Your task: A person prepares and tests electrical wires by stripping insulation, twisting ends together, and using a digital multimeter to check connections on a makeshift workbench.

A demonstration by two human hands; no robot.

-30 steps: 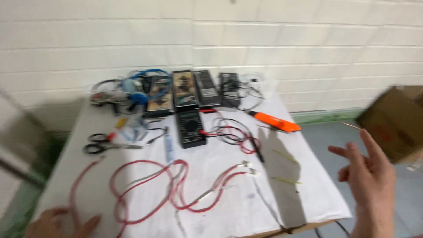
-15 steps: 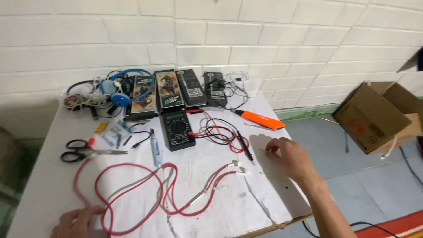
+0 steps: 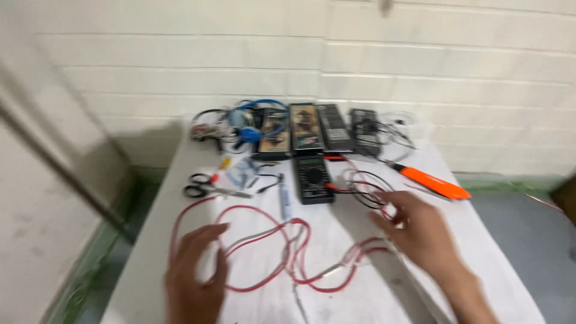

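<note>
My left hand (image 3: 195, 273) lies flat on the white table (image 3: 144, 264), fingers spread over the near loops of a long red wire (image 3: 264, 237). My right hand (image 3: 417, 231) hovers low over the table's right half with fingers spread, close to a coil of black and red test leads (image 3: 363, 183) and the wire's right end. Neither hand grips anything. A black multimeter (image 3: 312, 177) lies beyond the wire, between my hands. The picture is blurred by motion.
At the back stand several flat dark boxes (image 3: 303, 126) in a row, beside blue headphones and tangled cables (image 3: 243, 120). Black-handled scissors (image 3: 204, 189) lie at left, an orange tool (image 3: 429, 180) at right. A white brick wall stands behind the table.
The view swung left and nearer to the table. My right hand came in from the right edge toward the middle. My left hand moved up onto the red wire.
</note>
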